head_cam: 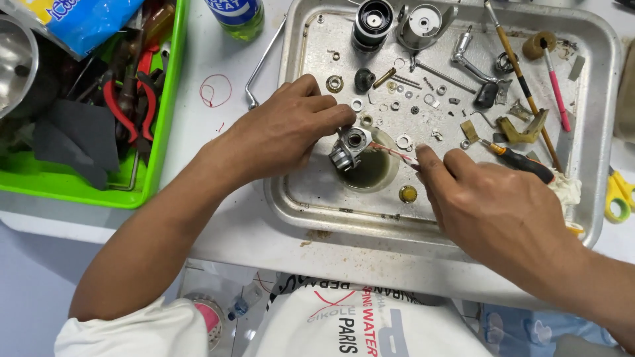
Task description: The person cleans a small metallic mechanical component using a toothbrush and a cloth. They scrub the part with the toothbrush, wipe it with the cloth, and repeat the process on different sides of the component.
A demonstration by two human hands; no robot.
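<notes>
My left hand [291, 129] grips a small silver metal mechanism part [349, 147] and holds it over a small round dish of dark oily liquid [370, 173] in the metal tray [311, 198]. My right hand [493, 208] pinches a thin red-and-white stick [397, 153] whose tip touches the part. Both hands rest on the tray's near half.
Washers, screws, springs and larger metal housings [397, 23] lie scattered in the tray, with brushes [522, 82] and a black-handled screwdriver [522, 160]. A green bin [159, 145] of pliers and tools stands at left. A bottle [237, 13] stands behind; scissors [618, 195] lie far right.
</notes>
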